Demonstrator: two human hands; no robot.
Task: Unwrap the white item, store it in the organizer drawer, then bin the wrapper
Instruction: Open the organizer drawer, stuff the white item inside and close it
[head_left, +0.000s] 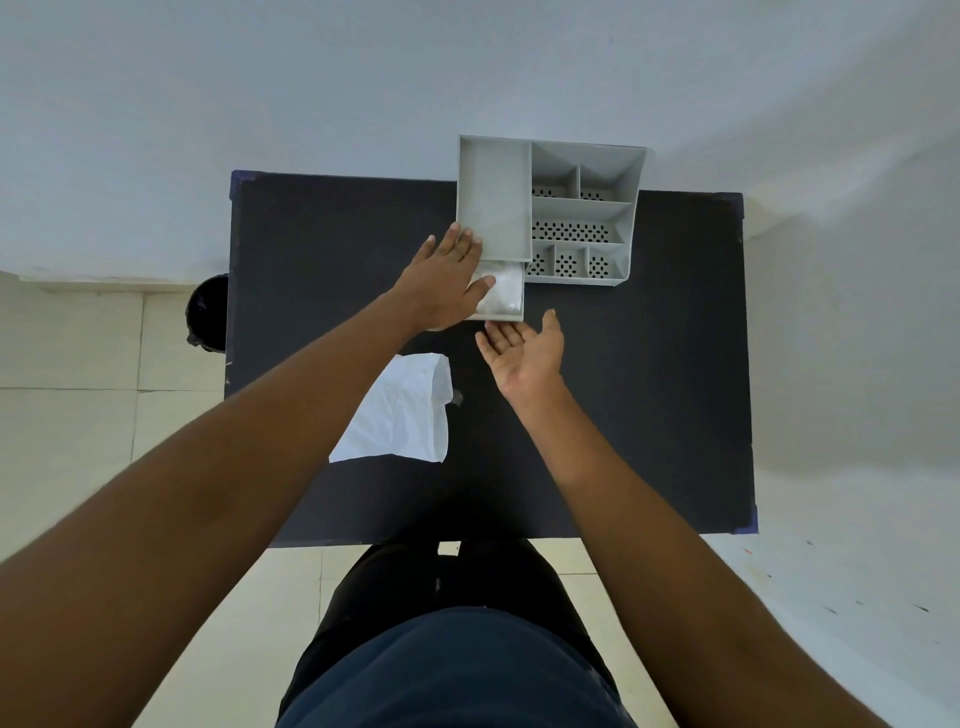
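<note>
A grey organizer (582, 208) stands at the far middle of the dark table (649, 389). Its drawer (514, 314) is pulled out toward me, and the white item (504, 293) lies inside it. My left hand (441, 280) lies flat, fingers spread, over the drawer's left side and the organizer's corner, its thumb resting on the white item. My right hand (524, 358) is open, palm up, with its fingertips at the drawer's front edge. The empty white wrapper (405, 415) lies flat on the table, partly under my left forearm.
A black bin (208, 312) stands on the tiled floor beside the table's left edge. The organizer's right half has several open compartments with perforated bottoms. A white wall runs behind the table. My legs are at the table's near edge.
</note>
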